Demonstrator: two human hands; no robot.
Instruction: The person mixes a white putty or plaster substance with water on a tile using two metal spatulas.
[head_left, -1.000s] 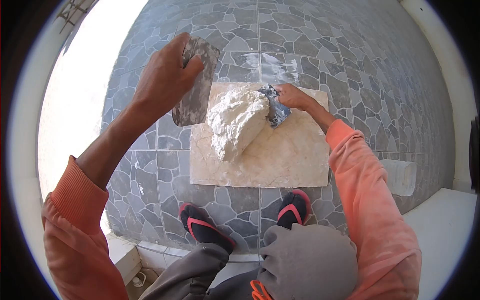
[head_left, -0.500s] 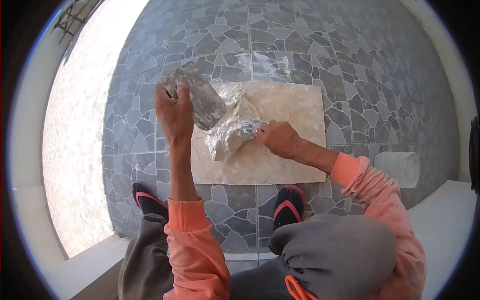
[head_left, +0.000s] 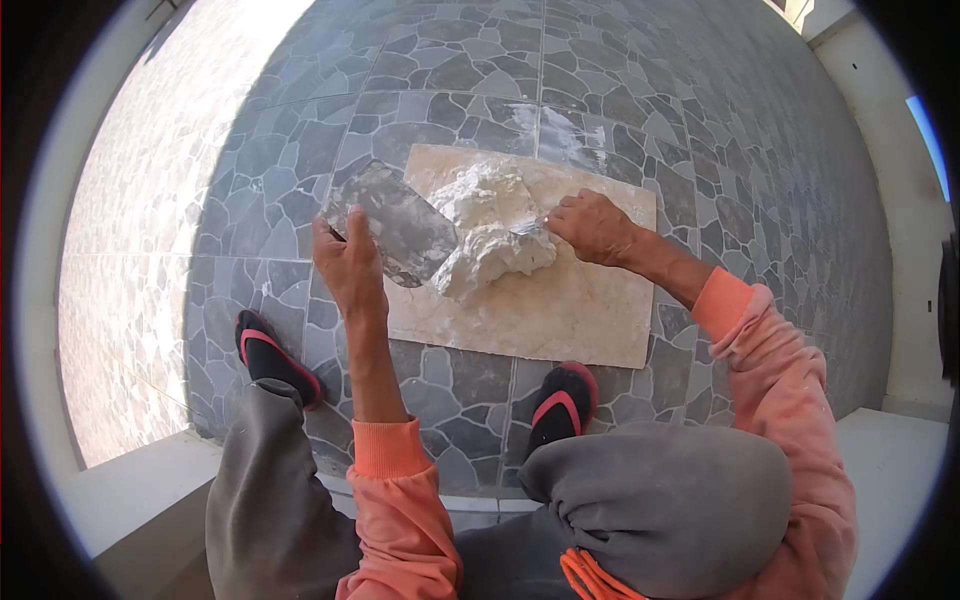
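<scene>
My left hand (head_left: 350, 262) is closed on a plastering trowel (head_left: 392, 222), a flat grey rectangular blade smeared with dried white stuff. The blade's lower right corner is close to a lumpy heap of white plaster (head_left: 490, 262). In my right hand (head_left: 592, 228) is a small putty knife (head_left: 527, 227), pinched in closed fingers. Its blade reaches into the right side of the heap, and the fist covers its handle. Under the heap lies a beige tile-like board (head_left: 570, 320).
Grey stone-patterned floor tiles (head_left: 450, 375) surround the board, with white smears (head_left: 572, 135) beyond it. My sandalled feet (head_left: 275, 360) are at the near side. Pale ledges (head_left: 140, 490) flank me, and a sunlit strip (head_left: 125, 230) runs along the left.
My right hand and the putty knife have moved up and slightly right against the heap. The trowel has tilted and dropped a little. The whole view has turned slightly.
</scene>
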